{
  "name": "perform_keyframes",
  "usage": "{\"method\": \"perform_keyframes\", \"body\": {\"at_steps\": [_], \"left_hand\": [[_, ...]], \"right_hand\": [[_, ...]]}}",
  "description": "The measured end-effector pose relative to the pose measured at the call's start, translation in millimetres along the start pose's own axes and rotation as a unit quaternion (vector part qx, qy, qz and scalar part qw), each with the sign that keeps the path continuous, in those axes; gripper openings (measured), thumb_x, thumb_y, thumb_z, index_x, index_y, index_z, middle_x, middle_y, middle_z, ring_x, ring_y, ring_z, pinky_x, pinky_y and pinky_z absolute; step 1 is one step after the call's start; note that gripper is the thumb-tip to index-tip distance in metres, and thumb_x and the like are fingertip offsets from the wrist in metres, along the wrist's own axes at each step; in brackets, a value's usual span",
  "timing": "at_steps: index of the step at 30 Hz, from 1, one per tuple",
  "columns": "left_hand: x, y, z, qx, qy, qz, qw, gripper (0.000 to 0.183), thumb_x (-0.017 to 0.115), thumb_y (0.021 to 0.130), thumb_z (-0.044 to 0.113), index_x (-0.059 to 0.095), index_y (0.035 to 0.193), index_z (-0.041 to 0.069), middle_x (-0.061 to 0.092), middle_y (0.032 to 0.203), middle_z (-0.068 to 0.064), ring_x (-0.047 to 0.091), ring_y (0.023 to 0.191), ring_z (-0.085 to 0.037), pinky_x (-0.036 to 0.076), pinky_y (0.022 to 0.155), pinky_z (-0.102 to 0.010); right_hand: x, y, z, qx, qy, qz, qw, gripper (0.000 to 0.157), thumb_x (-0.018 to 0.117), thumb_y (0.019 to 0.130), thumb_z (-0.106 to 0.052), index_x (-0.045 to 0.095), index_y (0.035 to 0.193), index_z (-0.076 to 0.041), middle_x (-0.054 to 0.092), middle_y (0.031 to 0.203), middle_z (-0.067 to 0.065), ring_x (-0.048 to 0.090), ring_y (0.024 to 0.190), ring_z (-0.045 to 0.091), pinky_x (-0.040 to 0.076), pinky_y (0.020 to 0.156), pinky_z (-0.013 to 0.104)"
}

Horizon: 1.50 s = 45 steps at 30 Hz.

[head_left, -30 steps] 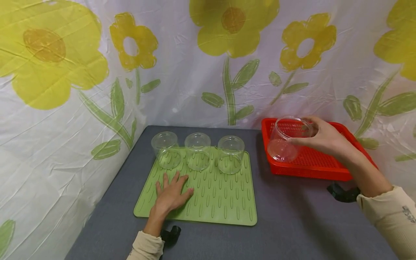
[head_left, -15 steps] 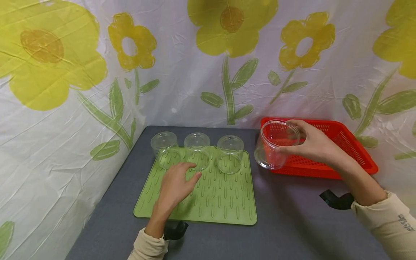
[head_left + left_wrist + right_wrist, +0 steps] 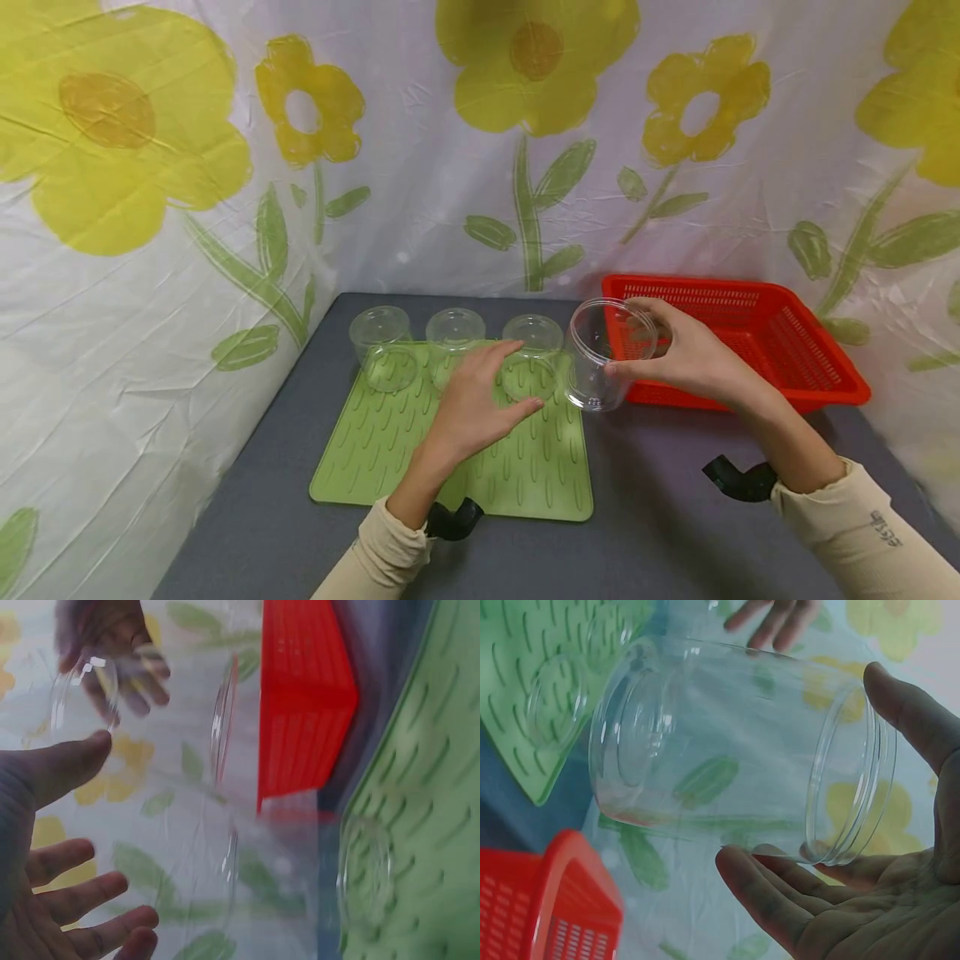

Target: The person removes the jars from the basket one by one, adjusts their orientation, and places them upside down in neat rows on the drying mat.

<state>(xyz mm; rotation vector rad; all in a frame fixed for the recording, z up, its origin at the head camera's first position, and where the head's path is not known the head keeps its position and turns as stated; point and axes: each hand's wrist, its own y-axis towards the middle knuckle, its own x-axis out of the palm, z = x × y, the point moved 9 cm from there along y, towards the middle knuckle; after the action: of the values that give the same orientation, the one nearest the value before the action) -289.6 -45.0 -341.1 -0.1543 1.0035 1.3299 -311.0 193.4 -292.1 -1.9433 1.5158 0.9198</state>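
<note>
My right hand (image 3: 690, 354) holds a clear jar (image 3: 594, 379) near its threaded rim, thumb on one side and fingers on the other. The jar is tilted, its mouth up, between the mat's right edge and the red basket. In the right wrist view the jar (image 3: 720, 750) shows nothing inside. My left hand (image 3: 476, 408) is raised over the green mat (image 3: 540, 471), thumb and fingers spread apart and holding nothing. Behind it stand three similar clear jars in a row: a left one (image 3: 382, 350), a middle one (image 3: 454, 327), partly hidden by the hand, and a right one (image 3: 534, 367).
A red perforated basket (image 3: 832, 367) stands at the back right of the dark grey table (image 3: 622, 508). Behind everything hangs a white cloth (image 3: 420, 208) printed with yellow flowers. Black wrist mounts (image 3: 742, 479) stick out by both wrists.
My right hand has carried the jar leftward from over the basket to the mat's right edge. The left hand has lifted off the mat and moved right toward that jar.
</note>
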Motion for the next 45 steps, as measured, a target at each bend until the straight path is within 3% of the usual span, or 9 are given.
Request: {"method": "perform_keyframes", "body": {"at_steps": [6,11,25,32,38,45], "left_hand": [[28.2,11.1,11.0,-0.028,-0.061,-0.043,0.9969,0.101,0.089,0.077,0.042,0.034,0.160,0.023,0.041,0.162,0.000,0.040,0.149,-0.027,0.040,0.116,-0.054],[39.3,15.3,17.1,-0.038,-0.096,-0.041,0.9938,0.112,0.091,0.074,0.042,0.024,0.162,0.029,0.038,0.164,0.000,0.040,0.149,-0.026,0.043,0.114,-0.053],[46.0,14.4,16.9,-0.035,-0.164,-0.014,0.9858,0.111,0.093,0.073,0.038,0.024,0.160,0.033,0.046,0.158,-0.002,0.050,0.141,-0.025,0.047,0.109,-0.053],[46.6,11.0,9.9,-0.036,-0.181,-0.003,0.9829,0.108,0.093,0.073,0.034,0.026,0.157,0.041,0.048,0.155,0.003,0.053,0.137,-0.024,0.049,0.107,-0.053],[48.0,7.6,5.8,-0.028,-0.190,0.006,0.9813,0.106,0.093,0.073,0.031,0.029,0.157,0.036,0.051,0.152,-0.004,0.055,0.134,-0.031,0.049,0.105,-0.055],[48.8,4.7,1.7,-0.041,-0.199,0.012,0.9790,0.106,0.092,0.075,0.035,0.027,0.159,0.032,0.049,0.153,-0.010,0.052,0.136,-0.031,0.048,0.106,-0.057]], "right_hand": [[12.3,-2.6,-7.0,-0.018,0.016,-0.005,1.000,0.100,0.086,0.078,-0.051,0.036,0.157,-0.014,0.053,0.148,0.012,0.055,0.130,0.034,0.053,0.098,0.054],[21.6,-5.0,-16.5,-0.044,0.050,-0.013,0.998,0.096,0.085,0.081,-0.045,0.036,0.157,-0.012,0.053,0.149,0.011,0.056,0.131,0.035,0.053,0.100,0.053],[34.7,-7.0,-9.2,-0.054,0.098,0.012,0.994,0.092,0.085,0.083,-0.035,0.035,0.157,-0.017,0.051,0.149,0.010,0.056,0.128,0.032,0.054,0.097,0.050],[48.1,-7.7,-3.1,-0.059,0.132,0.033,0.989,0.093,0.085,0.084,-0.035,0.032,0.159,-0.024,0.044,0.156,0.010,0.046,0.138,0.036,0.044,0.106,0.065],[56.6,-9.6,-0.4,-0.086,0.162,0.045,0.982,0.097,0.085,0.084,-0.029,0.027,0.161,-0.029,0.041,0.160,0.008,0.038,0.147,0.035,0.037,0.111,0.069],[60.8,-12.7,10.8,-0.137,0.192,0.059,0.970,0.105,0.085,0.082,-0.015,0.022,0.162,-0.035,0.035,0.164,0.011,0.044,0.140,0.044,0.035,0.110,0.071]]}}
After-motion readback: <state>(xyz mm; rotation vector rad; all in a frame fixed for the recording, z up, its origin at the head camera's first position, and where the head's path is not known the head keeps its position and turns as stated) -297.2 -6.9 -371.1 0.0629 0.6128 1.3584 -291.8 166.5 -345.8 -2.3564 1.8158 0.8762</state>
